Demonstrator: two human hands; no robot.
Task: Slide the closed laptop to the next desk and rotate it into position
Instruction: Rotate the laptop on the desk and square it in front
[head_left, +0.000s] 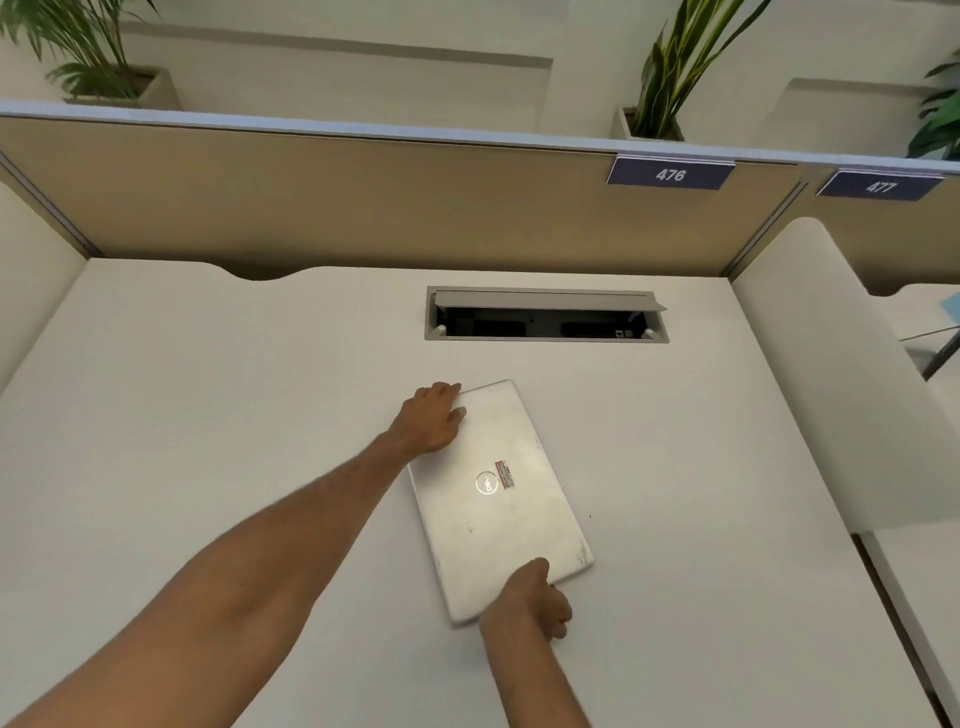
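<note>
The closed laptop (498, 499) lies askew mid-desk (208, 415), left hand (431, 421) curled over its far corner and right hand (530, 597) pinching its near edge, so uneven pushing could skid it into the open cable hatch (545, 314).

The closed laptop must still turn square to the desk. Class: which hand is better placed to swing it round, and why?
Probably the left hand: it grips the far corner of the laptop, giving leverage. The right hand pinches the near edge, suiting a pivot.
</note>
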